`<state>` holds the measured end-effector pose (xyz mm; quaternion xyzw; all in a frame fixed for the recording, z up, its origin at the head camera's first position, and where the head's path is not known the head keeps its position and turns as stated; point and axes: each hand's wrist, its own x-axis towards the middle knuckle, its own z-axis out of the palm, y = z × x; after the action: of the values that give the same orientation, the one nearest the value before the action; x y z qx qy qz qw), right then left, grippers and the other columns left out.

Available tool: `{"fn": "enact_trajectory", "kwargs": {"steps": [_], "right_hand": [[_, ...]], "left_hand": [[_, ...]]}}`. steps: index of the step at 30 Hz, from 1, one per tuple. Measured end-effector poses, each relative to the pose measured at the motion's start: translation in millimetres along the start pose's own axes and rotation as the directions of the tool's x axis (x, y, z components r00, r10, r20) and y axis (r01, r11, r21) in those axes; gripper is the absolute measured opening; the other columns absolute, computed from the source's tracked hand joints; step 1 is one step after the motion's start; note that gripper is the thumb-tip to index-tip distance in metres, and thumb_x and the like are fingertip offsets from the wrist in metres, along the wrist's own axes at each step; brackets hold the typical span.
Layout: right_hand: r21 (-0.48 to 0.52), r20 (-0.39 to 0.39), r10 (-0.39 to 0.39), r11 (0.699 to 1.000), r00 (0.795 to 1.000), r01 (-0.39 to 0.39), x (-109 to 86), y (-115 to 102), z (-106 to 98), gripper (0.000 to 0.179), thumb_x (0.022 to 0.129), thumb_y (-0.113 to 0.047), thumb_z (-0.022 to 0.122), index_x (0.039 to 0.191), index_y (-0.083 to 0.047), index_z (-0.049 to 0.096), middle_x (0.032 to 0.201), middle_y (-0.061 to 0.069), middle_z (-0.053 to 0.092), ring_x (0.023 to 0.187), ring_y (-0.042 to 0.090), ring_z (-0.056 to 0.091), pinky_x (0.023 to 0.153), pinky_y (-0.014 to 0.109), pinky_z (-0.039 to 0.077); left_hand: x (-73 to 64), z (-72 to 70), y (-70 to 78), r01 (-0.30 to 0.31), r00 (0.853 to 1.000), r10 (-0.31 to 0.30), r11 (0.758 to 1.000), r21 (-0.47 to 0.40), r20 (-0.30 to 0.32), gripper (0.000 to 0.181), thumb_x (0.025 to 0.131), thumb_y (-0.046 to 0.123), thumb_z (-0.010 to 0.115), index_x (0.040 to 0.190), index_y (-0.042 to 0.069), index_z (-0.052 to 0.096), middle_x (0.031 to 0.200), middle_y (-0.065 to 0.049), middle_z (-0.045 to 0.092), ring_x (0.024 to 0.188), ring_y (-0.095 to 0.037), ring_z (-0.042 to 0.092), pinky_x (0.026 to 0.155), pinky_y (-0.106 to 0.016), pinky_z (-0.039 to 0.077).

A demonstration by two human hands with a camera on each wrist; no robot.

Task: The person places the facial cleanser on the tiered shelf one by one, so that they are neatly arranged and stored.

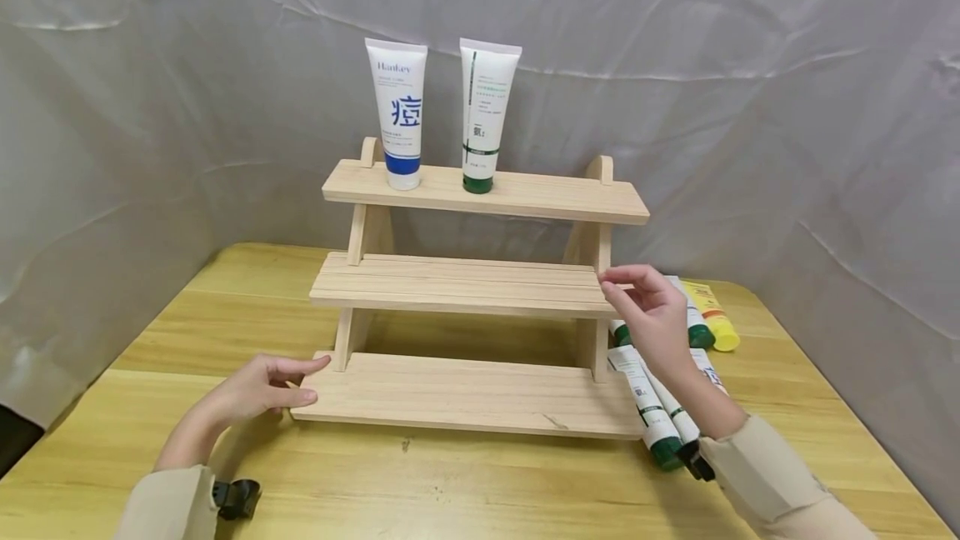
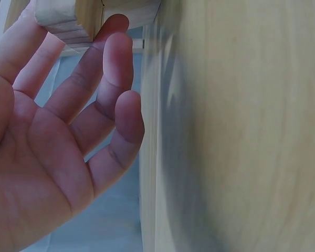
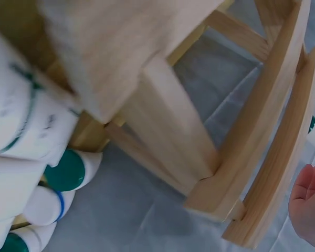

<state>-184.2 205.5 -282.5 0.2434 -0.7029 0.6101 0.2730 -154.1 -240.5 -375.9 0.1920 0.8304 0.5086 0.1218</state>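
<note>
A three-tier wooden display rack (image 1: 465, 390) stands on the table. My left hand (image 1: 258, 386) grips the left end of its bottom shelf; in the left wrist view, thumb and fingers lie around the wooden board end (image 2: 68, 23). At the right end of the middle shelf (image 1: 450, 282) is my right hand (image 1: 652, 315), fingers loosely bent with nothing between them. Whether it touches the shelf, I cannot tell. Two squeeze tubes stand cap-down on the top shelf: a white one with blue print (image 1: 401, 115) and a white one with a green cap (image 1: 487, 115).
Several squeeze tubes (image 1: 648, 407) lie piled right of the rack, partly behind my right hand and forearm. A yellow tube (image 1: 712, 315) is among them. Grey fabric (image 1: 750, 123) hangs behind the wooden table (image 1: 435, 490).
</note>
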Motion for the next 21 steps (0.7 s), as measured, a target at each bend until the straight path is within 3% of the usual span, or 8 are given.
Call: {"fn": "enact_trajectory", "kwargs": {"steps": [2,5,14,17,19,21], "right_hand": [[-0.023,-0.006,0.023,0.999,1.000,-0.023,-4.2,0,-5,0.009,0.080,0.011,0.058,0.087,0.006,0.061,0.087,0.006,0.062,0.080,0.010,0.058,0.070,0.017,0.047],[-0.035,0.005,0.026,0.999,1.000,-0.026,-9.1,1,-14,0.014,0.080,0.011,0.057,0.088,0.001,0.063,0.087,0.007,0.062,0.080,0.009,0.058,0.070,0.017,0.046],[0.024,-0.002,0.020,1.000,1.000,-0.020,-22.4,5,-35,0.013,0.079,0.017,0.055,0.088,0.009,0.060,0.086,0.005,0.062,0.079,0.010,0.059,0.069,0.016,0.046],[-0.003,0.008,0.022,1.000,1.000,-0.022,-27.6,8,-45,0.009,0.080,0.013,0.056,0.089,0.012,0.059,0.087,0.005,0.063,0.079,0.010,0.058,0.069,0.016,0.046],[-0.021,0.014,0.025,0.999,1.000,-0.025,-31.2,19,-56,0.010,0.081,0.009,0.058,0.091,0.013,0.058,0.088,0.009,0.062,0.079,0.013,0.058,0.068,0.017,0.047],[-0.024,0.035,0.007,1.000,0.999,-0.006,-35.7,43,-74,0.014,0.081,0.008,0.059,0.094,0.013,0.058,0.091,0.013,0.061,0.080,0.015,0.058,0.068,0.018,0.048]], "left_hand": [[0.3,0.2,-0.3,0.001,1.000,-0.001,1.000,-0.003,-0.004,0.054,0.082,0.013,0.064,0.126,-0.009,0.042,0.094,-0.020,0.057,0.055,-0.005,0.038,0.047,-0.025,0.041],[0.3,0.6,-0.4,0.005,1.000,-0.005,1.000,-0.011,-0.011,0.053,0.083,0.013,0.064,0.126,-0.009,0.042,0.119,-0.028,0.048,0.055,-0.006,0.038,0.048,-0.026,0.041],[-0.1,1.4,-0.1,0.022,1.000,-0.022,1.000,-0.017,-0.011,0.054,0.083,0.013,0.064,0.127,-0.008,0.041,0.109,-0.025,0.052,0.056,-0.006,0.038,0.048,-0.026,0.041],[-0.1,1.3,0.3,0.026,1.000,-0.026,0.999,-0.024,-0.015,0.054,0.083,0.014,0.064,0.127,-0.008,0.041,0.121,-0.028,0.045,0.057,-0.007,0.038,0.048,-0.027,0.042],[0.0,1.3,0.4,0.027,1.000,-0.027,0.999,-0.027,-0.014,0.054,0.083,0.014,0.064,0.127,-0.008,0.041,0.121,-0.031,0.045,0.057,-0.007,0.038,0.048,-0.027,0.042],[-0.2,1.4,0.3,0.028,0.999,-0.029,0.999,-0.027,-0.015,0.054,0.083,0.014,0.064,0.127,-0.008,0.041,0.121,-0.031,0.044,0.057,-0.007,0.039,0.049,-0.027,0.042]]}}
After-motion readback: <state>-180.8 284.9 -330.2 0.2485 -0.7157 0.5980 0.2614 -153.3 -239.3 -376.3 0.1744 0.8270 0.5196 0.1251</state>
